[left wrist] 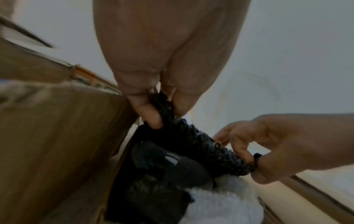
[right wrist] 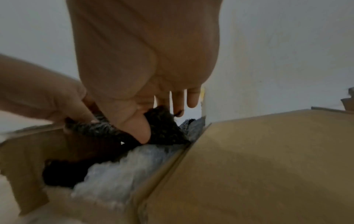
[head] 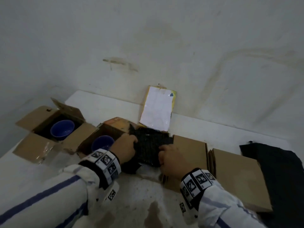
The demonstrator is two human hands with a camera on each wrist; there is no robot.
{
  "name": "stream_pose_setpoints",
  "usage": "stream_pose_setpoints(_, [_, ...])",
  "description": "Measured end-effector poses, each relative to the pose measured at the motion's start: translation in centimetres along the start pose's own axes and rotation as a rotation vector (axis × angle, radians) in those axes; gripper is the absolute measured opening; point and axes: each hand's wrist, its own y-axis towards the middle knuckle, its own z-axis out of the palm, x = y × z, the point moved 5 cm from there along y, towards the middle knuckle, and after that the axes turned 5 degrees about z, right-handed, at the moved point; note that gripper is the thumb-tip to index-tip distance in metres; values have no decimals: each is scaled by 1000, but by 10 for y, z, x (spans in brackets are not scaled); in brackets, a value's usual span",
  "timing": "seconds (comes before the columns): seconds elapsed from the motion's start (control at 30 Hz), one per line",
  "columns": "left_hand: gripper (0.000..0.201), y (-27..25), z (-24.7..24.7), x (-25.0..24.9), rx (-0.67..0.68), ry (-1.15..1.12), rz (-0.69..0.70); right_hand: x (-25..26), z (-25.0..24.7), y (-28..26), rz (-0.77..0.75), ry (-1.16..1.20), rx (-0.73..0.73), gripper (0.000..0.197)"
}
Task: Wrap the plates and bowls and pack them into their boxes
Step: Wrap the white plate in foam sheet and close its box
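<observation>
Scuffed white wall backs a white table (head: 205, 129), and at its middle we hold a sheet of black bubble wrap (head: 150, 142) over the gap between the cardboard boxes. Our left hand (head: 124, 149) pinches the wrap's left edge between thumb and curled fingers; the left wrist view shows that same pinch (left wrist: 151, 112). Our right hand (head: 171, 160) pinches the near right edge between thumb and forefinger (left wrist: 252, 153), its other fingers hanging loosely. Under the black sheet the wrist views show more black wrap and a pale, clear bubble wrap (right wrist: 122, 171); whatever it covers is hidden. Just left of our left hand, an open brown cardboard box (head: 92, 142) holds a blue bowl (head: 102, 143), partly hidden by our wrist. Farther left, a second open cardboard box (head: 34, 122) holds another blue bowl (head: 62, 130) on dark padding. To the right lie flat, closed brown cardboard boxes (head: 236, 176), with a dark sheet (head: 279, 170) at the table's right edge. A white sheet in a yellow-edged sleeve (head: 156, 111) leans against the wall.
</observation>
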Motion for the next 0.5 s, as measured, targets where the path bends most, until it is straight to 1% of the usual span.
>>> stream_pose_setpoints(0.03, [31, 1, 5, -1, 48, 91, 26, 3, 7, 2, 6, 8, 54, 24])
stream_pose_setpoints(0.1, [21, 0, 11, -9, 124, 230, 73, 5, 13, 6, 28, 6, 118, 26])
stream_pose_setpoints(0.2, [12, 3, 22, -13, 205, 391, 93, 7, 11, 14, 39, -54, 146, 27])
stream_pose_setpoints(0.23, [8, 7, 27, -10, 213, 413, 93, 9, 11, 17, 35, -67, 159, 26])
stream_pose_setpoints(0.27, [13, 10, 32, -6, 217, 423, 100, 10, 12, 19, 29, -68, 175, 26])
stream_pose_setpoints(0.4, [48, 19, 46, -2, 224, 408, 201, 14, 19, 29, 29, -21, 213, 24])
stream_pose_setpoints(0.47, [54, 21, 47, -3, 183, 407, 226, 14, 21, 32, 43, 38, 274, 23])
stream_pose_setpoints(0.5, [56, 22, 46, -1, 150, 402, 226, 15, 20, 32, 76, 86, 316, 21])
